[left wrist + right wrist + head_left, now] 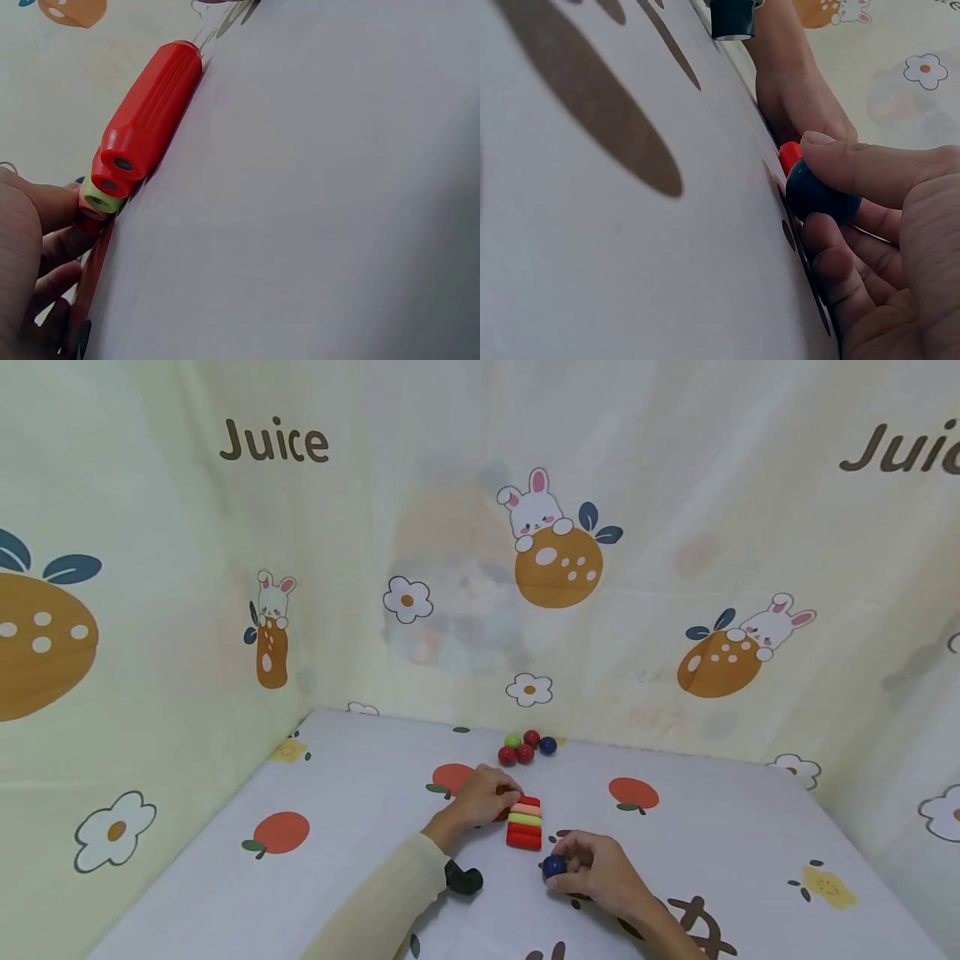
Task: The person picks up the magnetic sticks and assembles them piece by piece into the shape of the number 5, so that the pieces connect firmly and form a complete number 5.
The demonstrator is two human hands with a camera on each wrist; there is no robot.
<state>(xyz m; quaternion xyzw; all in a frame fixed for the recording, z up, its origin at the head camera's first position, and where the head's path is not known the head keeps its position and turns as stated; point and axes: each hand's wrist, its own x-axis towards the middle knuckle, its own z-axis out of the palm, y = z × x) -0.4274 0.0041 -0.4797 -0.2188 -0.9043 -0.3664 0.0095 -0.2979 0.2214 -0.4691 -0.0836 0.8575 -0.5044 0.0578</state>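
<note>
My left hand (480,797) is at the far left end of a row of short plastic magnetic rods. Thumb and fingers pinch the end of the farthest red rod (529,800). Beside that rod lie a salmon rod (526,809), a light green rod (524,819) and red rods (524,841) nearest me. Dark round magnets show in the rod ends in the left wrist view, where the nearest red rod (154,105) looms large. My right hand (600,870) pinches a dark blue ball (814,193) between thumb and fingers, close over the table, right of the row's near end.
Farther back on the table (360,777) sits a cluster of balls: a green ball (512,740), several red balls (525,752) and a blue ball (548,745). Printed curtains (450,527) enclose the back and sides. A black band (463,878) is on my left wrist.
</note>
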